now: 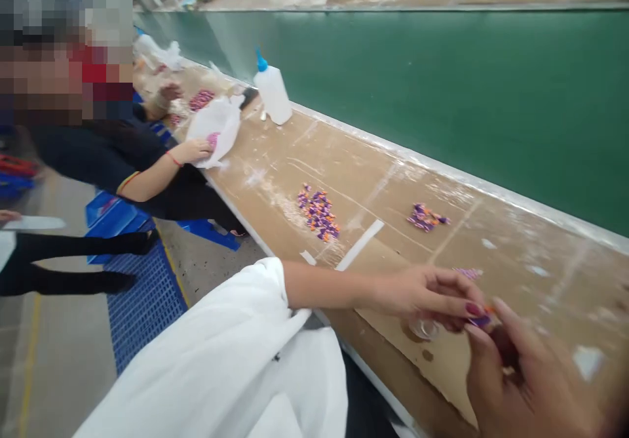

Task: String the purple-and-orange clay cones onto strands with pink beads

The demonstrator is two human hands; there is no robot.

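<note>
My left hand (pixel 432 294) reaches in from a white sleeve, fingers closed on a small purple and orange piece (pixel 480 320). From the lower right, my right hand (pixel 528 379) pinches the same piece between thumb and forefinger. Its exact kind is too small and blurred to make out. Just under my left hand is a small clear round container (pixel 425 328), partly covered. Some small pink pieces (pixel 470 273) lie behind my fingers. Farther off on the brown-covered table (pixel 344 162) are a small heap (pixel 426 218) and a larger heap (pixel 319 214) of similar purple and orange pieces.
A white squeeze bottle (pixel 274 97) with a blue nozzle stands by the green panel (pixel 417 84). To the left, a co-worker's hand (pixel 196 151) is at a white plastic bag (pixel 223 120). A white strip (pixel 361 244) lies near the table's front edge.
</note>
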